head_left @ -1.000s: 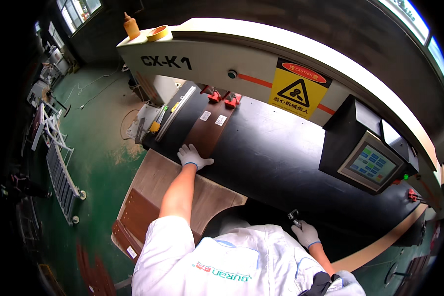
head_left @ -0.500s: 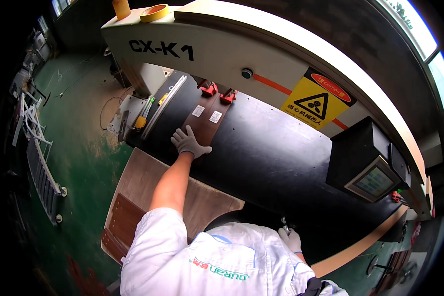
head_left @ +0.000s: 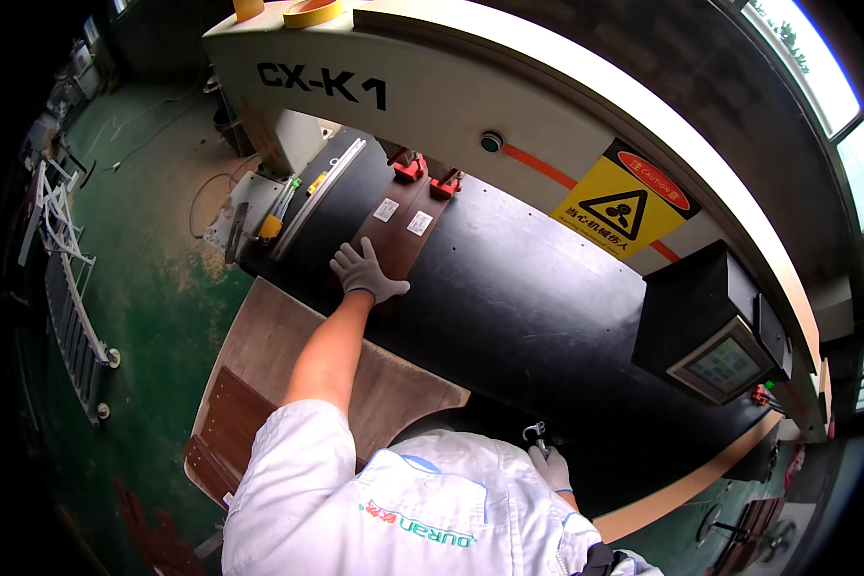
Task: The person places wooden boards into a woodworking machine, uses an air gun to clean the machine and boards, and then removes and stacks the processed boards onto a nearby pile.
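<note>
My left hand (head_left: 367,276), in a grey glove, lies flat with its fingers spread on the near end of two dark brown wooden boards (head_left: 400,251). The boards rest side by side on a black machine table (head_left: 514,288), each with a white label. Two red clamps (head_left: 408,168) sit at their far ends, under the machine's beam. Down at the lower right, close to my body, my gloved right hand (head_left: 552,468) is closed around a small silver metal tool (head_left: 538,437). Its exact kind is too small to make out.
A light machine beam (head_left: 432,91) spans the table, with a black control box and screen (head_left: 725,365) at right. A metal guide rail (head_left: 322,197) lies left of the boards. A wooden side table (head_left: 288,331) carrying brown boards (head_left: 235,418) stands near my left arm.
My right hand has shifted slightly left with the silver tool, whose tip now shows more clearly. My left hand stays on the boards. The whole view has moved a little.
</note>
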